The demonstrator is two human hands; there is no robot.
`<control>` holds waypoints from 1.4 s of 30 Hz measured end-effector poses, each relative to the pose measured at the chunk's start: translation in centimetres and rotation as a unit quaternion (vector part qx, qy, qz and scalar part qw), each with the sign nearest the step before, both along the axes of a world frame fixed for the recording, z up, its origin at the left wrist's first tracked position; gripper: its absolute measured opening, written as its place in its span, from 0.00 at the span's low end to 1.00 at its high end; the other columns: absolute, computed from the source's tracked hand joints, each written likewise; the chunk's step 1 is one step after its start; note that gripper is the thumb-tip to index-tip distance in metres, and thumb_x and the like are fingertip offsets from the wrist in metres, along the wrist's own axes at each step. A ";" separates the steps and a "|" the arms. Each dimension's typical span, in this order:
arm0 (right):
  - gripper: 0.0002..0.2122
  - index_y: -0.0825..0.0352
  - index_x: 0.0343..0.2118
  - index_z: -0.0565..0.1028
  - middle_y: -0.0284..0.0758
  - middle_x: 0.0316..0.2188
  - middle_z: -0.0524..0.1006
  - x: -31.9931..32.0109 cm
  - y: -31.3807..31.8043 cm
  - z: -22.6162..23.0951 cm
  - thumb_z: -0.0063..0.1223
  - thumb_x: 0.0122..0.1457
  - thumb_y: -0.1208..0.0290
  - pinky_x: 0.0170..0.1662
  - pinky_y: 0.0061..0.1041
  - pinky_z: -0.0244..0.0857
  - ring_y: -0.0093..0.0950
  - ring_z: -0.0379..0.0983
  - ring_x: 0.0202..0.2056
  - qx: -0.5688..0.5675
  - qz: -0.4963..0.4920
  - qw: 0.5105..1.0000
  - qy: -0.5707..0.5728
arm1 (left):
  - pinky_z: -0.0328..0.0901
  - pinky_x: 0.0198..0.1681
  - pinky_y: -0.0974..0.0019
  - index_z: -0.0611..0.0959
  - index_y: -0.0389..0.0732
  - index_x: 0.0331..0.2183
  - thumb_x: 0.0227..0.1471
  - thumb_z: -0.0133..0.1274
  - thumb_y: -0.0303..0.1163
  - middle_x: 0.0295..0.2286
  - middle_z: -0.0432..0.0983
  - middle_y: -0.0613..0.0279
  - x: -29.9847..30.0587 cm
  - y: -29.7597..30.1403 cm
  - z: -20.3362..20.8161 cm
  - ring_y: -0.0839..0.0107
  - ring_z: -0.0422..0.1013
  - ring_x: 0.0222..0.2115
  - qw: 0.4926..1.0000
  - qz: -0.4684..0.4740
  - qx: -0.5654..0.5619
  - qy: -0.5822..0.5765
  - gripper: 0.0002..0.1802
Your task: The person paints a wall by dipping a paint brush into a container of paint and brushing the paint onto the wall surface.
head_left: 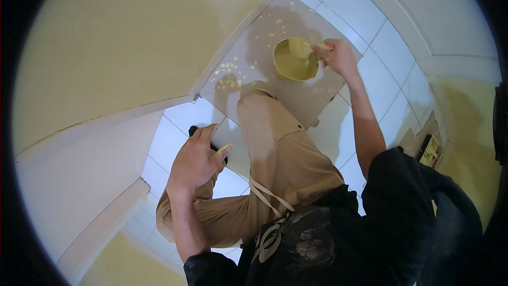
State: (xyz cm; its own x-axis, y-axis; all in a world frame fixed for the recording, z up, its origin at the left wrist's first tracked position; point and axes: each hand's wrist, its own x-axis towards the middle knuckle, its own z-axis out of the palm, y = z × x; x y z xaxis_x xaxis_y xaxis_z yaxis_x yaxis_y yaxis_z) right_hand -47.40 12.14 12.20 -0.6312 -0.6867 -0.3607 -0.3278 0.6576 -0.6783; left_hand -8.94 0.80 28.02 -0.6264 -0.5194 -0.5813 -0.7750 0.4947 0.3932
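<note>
My right hand (337, 57) is closed around the handle of a paintbrush (300, 48), whose wide head is coated in yellow paint. The brush head is over the inside of a round tub (295, 76) of yellow paint, against its far side. My left hand (197, 158) rests above my bent left leg with its fingers apart and nothing in it. There is a smear of yellow paint on its thumb. The tub stands on a paint-spotted cardboard sheet (323, 91) beyond my knee.
A pale yellow wall (121, 37) with a baseboard borders the sheet on the left. White floor tiles (382, 74) surround it. At the right, a paint-stained tool with a black edge (429, 151) lies by another yellow wall section (465, 122).
</note>
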 end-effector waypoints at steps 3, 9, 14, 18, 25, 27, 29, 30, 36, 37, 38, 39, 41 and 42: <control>0.17 0.71 0.27 0.82 0.48 0.23 0.81 2.8 -2.5 -5.0 0.63 0.55 0.57 0.34 0.42 0.70 0.44 0.79 0.28 -0.018 0.014 0.996 0.082 | 0.68 0.52 0.53 0.73 0.33 0.55 0.54 0.61 0.42 0.49 0.74 0.43 0.5 0.0 0.1 0.46 0.72 0.49 0.999 -0.008 -0.029 0.011 0.33; 0.13 0.73 0.29 0.81 0.56 0.29 0.80 4.6 -4.5 -10.2 0.60 0.53 0.64 0.41 0.47 0.72 0.53 0.78 0.36 0.019 0.050 0.986 0.158 | 0.68 0.51 0.52 0.73 0.33 0.54 0.55 0.61 0.41 0.47 0.75 0.43 0.7 -0.2 -0.4 0.46 0.72 0.47 0.999 0.003 -0.021 0.026 0.31; 0.13 0.75 0.27 0.80 0.57 0.29 0.79 4.1 -5.2 -14.0 0.60 0.52 0.65 0.43 0.47 0.73 0.53 0.79 0.35 0.007 0.072 0.980 0.186 | 0.68 0.50 0.51 0.74 0.33 0.53 0.55 0.61 0.41 0.45 0.76 0.44 0.7 -0.3 -0.4 0.45 0.73 0.44 1.000 0.001 -0.018 0.021 0.30; 0.14 0.76 0.26 0.80 0.55 0.29 0.80 4.8 -6.0 -14.1 0.61 0.51 0.65 0.42 0.45 0.75 0.53 0.79 0.34 0.031 0.096 0.975 0.197 | 0.67 0.50 0.51 0.75 0.33 0.53 0.54 0.61 0.41 0.42 0.77 0.45 1.2 -0.2 -0.8 0.45 0.73 0.43 0.998 -0.006 -0.044 0.037 0.30; 0.14 0.70 0.26 0.81 0.49 0.22 0.79 3.6 -2.8 -8.0 0.63 0.52 0.61 0.31 0.38 0.71 0.38 0.79 0.25 0.024 0.014 0.994 0.110 | 0.67 0.53 0.51 0.73 0.34 0.55 0.55 0.60 0.44 0.47 0.75 0.43 0.5 -0.2 -0.3 0.44 0.72 0.48 0.999 0.023 0.021 0.005 0.32; 0.13 0.69 0.23 0.81 0.45 0.18 0.78 3.8 -0.6 -6.2 0.62 0.54 0.62 0.28 0.31 0.67 0.29 0.77 0.21 0.044 -0.035 0.998 0.033 | 0.67 0.52 0.51 0.73 0.35 0.55 0.55 0.59 0.44 0.47 0.75 0.43 0.8 -0.1 -1.3 0.44 0.72 0.48 1.000 0.021 0.014 0.003 0.32; 0.13 0.69 0.22 0.81 0.42 0.17 0.78 2.9 1.7 -4.8 0.62 0.55 0.63 0.27 0.27 0.65 0.25 0.75 0.20 0.028 -0.056 0.997 0.036 | 0.67 0.52 0.51 0.73 0.35 0.55 0.55 0.59 0.44 0.47 0.75 0.43 0.6 0.1 0.8 0.44 0.72 0.48 1.000 0.021 -0.007 0.011 0.32; 0.11 0.69 0.24 0.82 0.40 0.20 0.80 1.8 3.5 -5.9 0.60 0.56 0.65 0.28 0.26 0.66 0.24 0.76 0.22 -0.012 -0.093 0.995 -0.046 | 0.67 0.52 0.51 0.73 0.35 0.55 0.55 0.59 0.44 0.47 0.75 0.43 0.4 -0.2 1.0 0.45 0.72 0.48 1.000 0.017 -0.009 0.017 0.32; 0.12 0.71 0.42 0.81 0.34 0.33 0.83 4.8 9.4 -9.9 0.59 0.61 0.68 0.35 0.24 0.70 0.25 0.79 0.31 -0.109 -0.233 0.895 -0.363 | 0.68 0.52 0.51 0.73 0.34 0.54 0.55 0.59 0.44 0.47 0.75 0.43 1.0 -0.6 -0.6 0.45 0.72 0.48 0.999 0.001 -0.019 0.046 0.31; 0.15 0.73 0.47 0.79 0.34 0.36 0.83 5.1 9.7 -10.2 0.59 0.62 0.68 0.38 0.24 0.71 0.26 0.80 0.34 -0.109 -0.238 0.878 -0.400 | 0.68 0.52 0.51 0.73 0.34 0.54 0.55 0.59 0.44 0.47 0.75 0.43 1.0 -0.7 -0.7 0.45 0.72 0.48 0.999 0.000 -0.023 0.045 0.31; 0.16 0.72 0.48 0.79 0.36 0.38 0.82 5.2 9.8 -10.6 0.59 0.63 0.65 0.42 0.25 0.71 0.26 0.79 0.37 -0.119 -0.220 0.880 -0.404 | 0.68 0.52 0.51 0.74 0.34 0.54 0.55 0.59 0.44 0.47 0.75 0.43 1.0 -0.8 -0.7 0.45 0.72 0.48 0.999 0.003 -0.019 0.042 0.31; 0.16 0.72 0.48 0.79 0.36 0.38 0.82 5.5 9.6 -10.6 0.59 0.63 0.65 0.42 0.25 0.71 0.26 0.79 0.37 -0.124 -0.220 0.877 -0.408 | 0.68 0.52 0.52 0.74 0.34 0.54 0.55 0.60 0.44 0.48 0.75 0.43 1.0 -0.9 -0.6 0.44 0.72 0.48 0.999 0.004 -0.017 0.038 0.31; 0.15 0.71 0.49 0.79 0.36 0.37 0.82 6.1 9.2 -10.6 0.57 0.64 0.67 0.43 0.26 0.71 0.25 0.79 0.37 -0.124 -0.208 0.884 -0.401 | 0.67 0.53 0.52 0.74 0.34 0.54 0.55 0.60 0.44 0.49 0.75 0.43 1.1 -0.7 -0.2 0.44 0.72 0.49 0.999 0.006 -0.021 0.024 0.31; 0.15 0.71 0.49 0.79 0.36 0.37 0.82 6.2 9.1 -10.7 0.57 0.64 0.67 0.43 0.26 0.71 0.25 0.79 0.37 -0.132 -0.209 0.881 -0.404 | 0.67 0.53 0.52 0.74 0.34 0.54 0.55 0.60 0.44 0.49 0.74 0.43 1.1 -0.7 -0.2 0.44 0.72 0.50 1.000 0.011 -0.018 0.015 0.32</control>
State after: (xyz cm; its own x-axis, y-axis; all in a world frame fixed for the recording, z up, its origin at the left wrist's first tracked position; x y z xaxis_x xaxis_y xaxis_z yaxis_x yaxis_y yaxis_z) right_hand -41.17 21.24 1.48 -0.4593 -0.5818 -0.6712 0.5657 0.3910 -0.7260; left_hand -7.80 0.10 27.84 -0.6320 -0.5533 -0.5426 -0.7735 0.4927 0.3987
